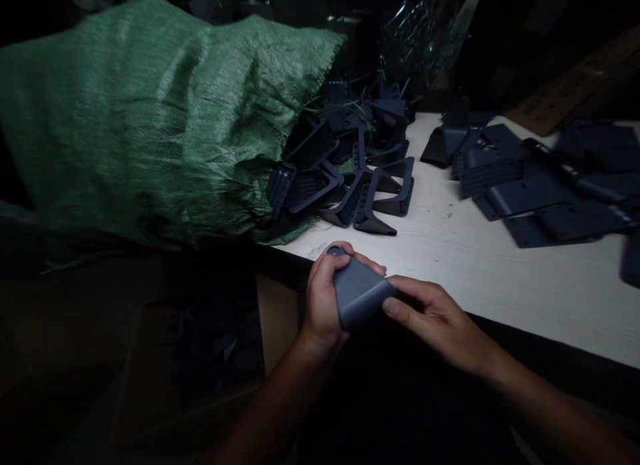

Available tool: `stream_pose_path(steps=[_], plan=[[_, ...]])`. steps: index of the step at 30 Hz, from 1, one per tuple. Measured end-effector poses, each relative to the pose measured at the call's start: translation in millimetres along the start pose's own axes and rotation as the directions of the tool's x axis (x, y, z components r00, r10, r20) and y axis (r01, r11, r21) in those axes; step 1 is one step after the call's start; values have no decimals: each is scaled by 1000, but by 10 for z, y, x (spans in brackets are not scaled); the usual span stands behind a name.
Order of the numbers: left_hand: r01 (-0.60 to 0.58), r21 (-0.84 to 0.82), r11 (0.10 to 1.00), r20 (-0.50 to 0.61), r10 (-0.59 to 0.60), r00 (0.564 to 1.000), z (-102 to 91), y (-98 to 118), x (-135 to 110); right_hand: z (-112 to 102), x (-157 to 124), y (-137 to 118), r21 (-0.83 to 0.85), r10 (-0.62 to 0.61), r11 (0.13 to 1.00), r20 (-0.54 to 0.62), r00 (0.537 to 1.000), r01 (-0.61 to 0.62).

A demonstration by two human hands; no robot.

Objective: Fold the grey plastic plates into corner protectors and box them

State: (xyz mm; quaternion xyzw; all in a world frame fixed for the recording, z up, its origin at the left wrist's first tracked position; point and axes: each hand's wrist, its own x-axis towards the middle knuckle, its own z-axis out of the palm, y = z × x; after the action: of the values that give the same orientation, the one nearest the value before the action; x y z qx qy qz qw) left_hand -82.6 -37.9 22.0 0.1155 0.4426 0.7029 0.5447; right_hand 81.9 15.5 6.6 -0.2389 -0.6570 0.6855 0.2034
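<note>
Both my hands hold one grey plastic part (359,293), a wedge-shaped piece with a round end, just in front of the near edge of the pale table (480,265). My left hand (325,298) is wrapped round its left side, thumb over the round end. My right hand (433,318) grips its right end with thumb and fingers closed. Beyond them a heap of dark triangular plastic brackets (365,185) spills onto the table from the mouth of a green woven sack (150,118).
Flat dark plastic panels and more parts (540,185) lie across the right of the table. Crumpled clear plastic wrap (425,38) stands at the back. Below the table edge on the left is a dim cardboard box (200,358) holding dark pieces.
</note>
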Motion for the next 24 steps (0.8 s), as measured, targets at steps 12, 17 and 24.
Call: stream_pose_path(steps=[12, 17, 24], plan=[[234, -130, 963, -274, -262, 925, -420, -178, 223, 30, 64, 112, 98, 217, 972, -29, 976, -214], [-122, 314, 942, -163, 180, 970, -779, -247, 283, -55, 237, 98, 157, 358, 920, 47, 933, -360], [28, 433, 901, 221, -137, 966, -925, 200, 354, -47, 694, 11, 132, 446, 880, 101, 889, -457]])
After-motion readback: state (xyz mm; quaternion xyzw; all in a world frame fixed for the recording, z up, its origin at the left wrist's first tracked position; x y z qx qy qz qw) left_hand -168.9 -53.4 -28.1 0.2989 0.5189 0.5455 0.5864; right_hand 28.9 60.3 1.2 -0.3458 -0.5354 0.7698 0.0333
